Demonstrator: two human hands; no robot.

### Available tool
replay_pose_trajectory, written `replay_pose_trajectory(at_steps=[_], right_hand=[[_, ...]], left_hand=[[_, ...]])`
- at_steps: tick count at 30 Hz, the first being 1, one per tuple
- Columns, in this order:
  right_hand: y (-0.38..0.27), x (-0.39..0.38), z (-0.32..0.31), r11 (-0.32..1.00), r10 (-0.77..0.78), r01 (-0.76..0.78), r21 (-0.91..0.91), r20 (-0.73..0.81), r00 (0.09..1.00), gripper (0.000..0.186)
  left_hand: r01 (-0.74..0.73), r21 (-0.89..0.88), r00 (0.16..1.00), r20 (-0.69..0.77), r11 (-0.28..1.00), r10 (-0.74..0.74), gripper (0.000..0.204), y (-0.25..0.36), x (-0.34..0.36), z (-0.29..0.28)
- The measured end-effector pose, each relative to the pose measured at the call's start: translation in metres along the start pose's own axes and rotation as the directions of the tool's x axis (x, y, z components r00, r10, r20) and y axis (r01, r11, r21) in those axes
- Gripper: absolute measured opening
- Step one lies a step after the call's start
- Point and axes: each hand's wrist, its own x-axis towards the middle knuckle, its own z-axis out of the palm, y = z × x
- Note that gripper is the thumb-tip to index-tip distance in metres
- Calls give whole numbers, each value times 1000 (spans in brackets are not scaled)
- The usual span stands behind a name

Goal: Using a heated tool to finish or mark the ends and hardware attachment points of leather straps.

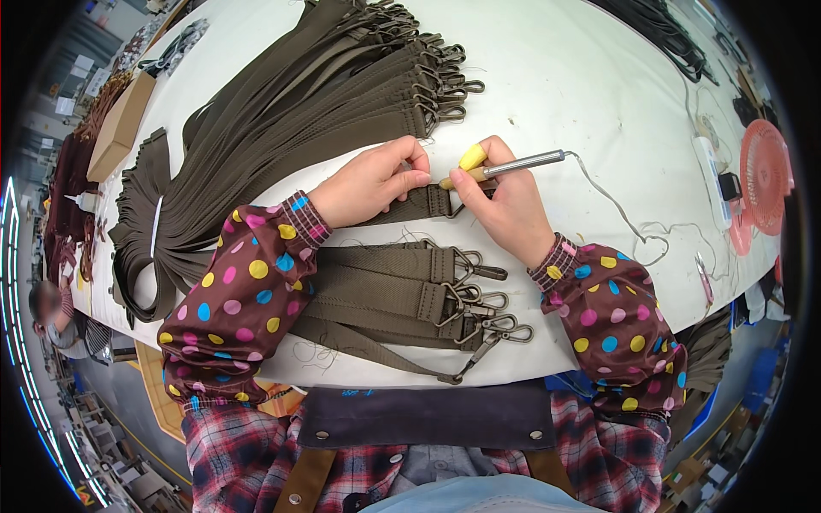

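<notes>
My right hand (506,197) grips a pen-shaped electric tool (530,162) like a soldering iron, with a metal barrel and a cord from its rear end. Yellow wrapping (471,156) covers one of its fingertips. My left hand (372,181) is closed, thumb and forefinger pinched just above a dark olive webbing strap (410,205); what they pinch is too small to make out. The strap's stitched end and metal hook lie between my hands, partly hidden by the right fingers. Closer to me lies a stack of similar straps (385,286) with metal snap hooks (466,295).
A large bundle of straps (256,128), bound by a white tie (156,227), spreads across the white table (547,77). To the right are a pink fan (764,175), a white power strip (711,179) and the tool's cord (611,201). A cardboard box (122,126) stands left.
</notes>
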Motion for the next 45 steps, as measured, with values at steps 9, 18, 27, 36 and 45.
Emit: replay_pose_trajectory(at_steps=[9,18,27,36,45], right_hand=[[0,1,1,999,24,-23,-31,25,999,20],[0,2,1,999,27,-25,-43,29,999,21],[-1,1,1,1000,9,-9,8,-57,998,20],[1,1,-6,1000,-23,25,11,-158,987,19],[1,1,-2,999,32,-32,8,-45,998,20]], left_hand=[[10,12,1000,7,1000,-10,13,0,0,0],[-25,4,1000,-6,1000,25,13,-3,1,0],[27,-65,998,-63,998,-31,16,4,1,2],[-129,285,982,-98,950,163,23,8,17,13],[33,-54,997,-73,998,-37,19,0,5,5]])
